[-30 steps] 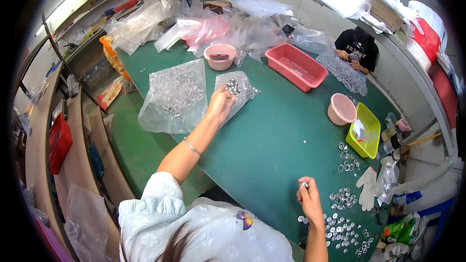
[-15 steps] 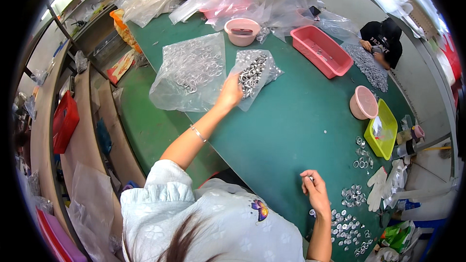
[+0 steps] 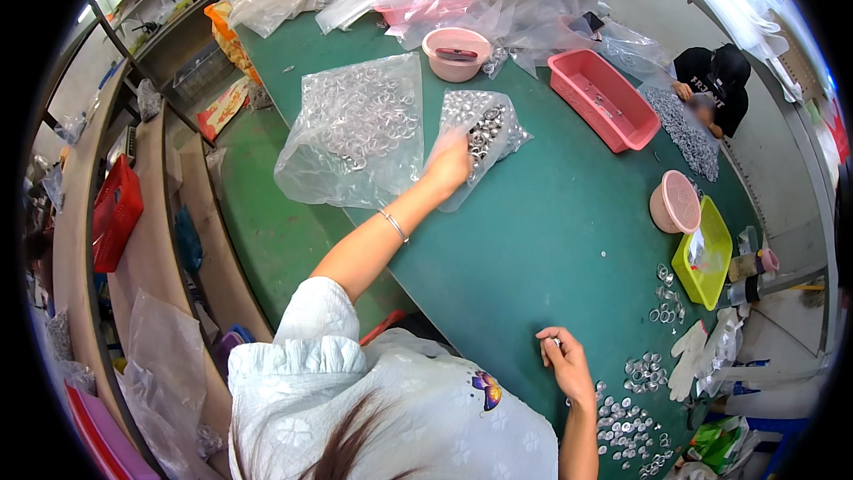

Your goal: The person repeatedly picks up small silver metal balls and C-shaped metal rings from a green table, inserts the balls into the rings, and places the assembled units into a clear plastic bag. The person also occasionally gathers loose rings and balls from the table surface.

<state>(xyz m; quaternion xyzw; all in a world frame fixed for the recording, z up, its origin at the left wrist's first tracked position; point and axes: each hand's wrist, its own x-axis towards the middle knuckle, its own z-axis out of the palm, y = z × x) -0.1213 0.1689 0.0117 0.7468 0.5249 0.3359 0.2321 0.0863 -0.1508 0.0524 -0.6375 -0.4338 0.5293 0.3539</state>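
Observation:
My left hand (image 3: 450, 165) is at the mouth of a clear plastic bag (image 3: 458, 196) of shiny metal rings (image 3: 484, 138). Its fingertips are blurred and partly hidden among the bag and rings, so I cannot tell what they grip. To its left lies a larger clear bag (image 3: 306, 169) with many silver rings (image 3: 360, 116) in it. My right hand (image 3: 569, 369) hovers near the table's front edge, thumb and fingers closed on a small shiny metal piece (image 3: 557, 341). Beside that hand, small round metal pieces (image 3: 622, 427) are spread over the green table (image 3: 506, 267).
A pink bowl (image 3: 457, 71), a pink-red tray (image 3: 569, 71) and heaped plastic bags (image 3: 524, 0) occupy the far side. At right are a pink tub (image 3: 675, 202), a yellow-green basket (image 3: 718, 249) and a white glove (image 3: 686, 360). A co-worker (image 3: 713, 80) sits by a grey heap (image 3: 680, 129).
My left hand has pushed slightly further over the ring bag's opening. My right hand stays closed near the front edge. The whole view has shifted a little.

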